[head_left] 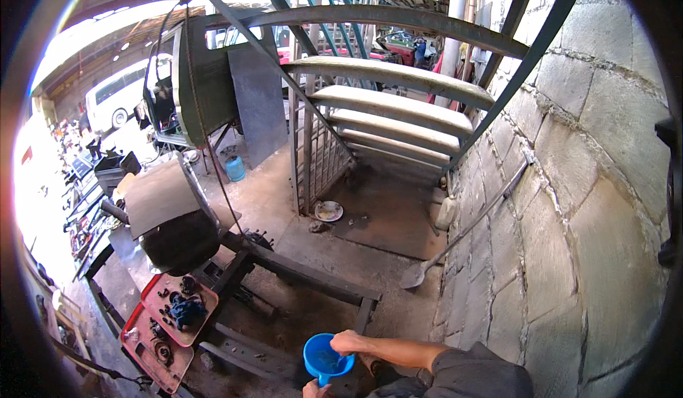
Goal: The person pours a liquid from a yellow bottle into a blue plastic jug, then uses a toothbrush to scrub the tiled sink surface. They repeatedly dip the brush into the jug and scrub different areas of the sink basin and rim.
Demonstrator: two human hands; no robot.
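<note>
A round blue plastic dipper with a short handle is held low in front of me, near the lower edge of the view. My left hand is closed around the handle; the view's edge cuts part of it off. Reaching across from the right, my right hand is at the dipper's far right rim with its fingers curled down inside. What those fingers hold, if anything, is hidden. The dipper's inside looks blue and shiny, and I cannot tell what is in it.
Two red trays with dark metal parts and a dark cloth lie at left. A metal vehicle frame crosses ahead. A shovel leans on the block wall at right. Metal stairs rise beyond a white plate.
</note>
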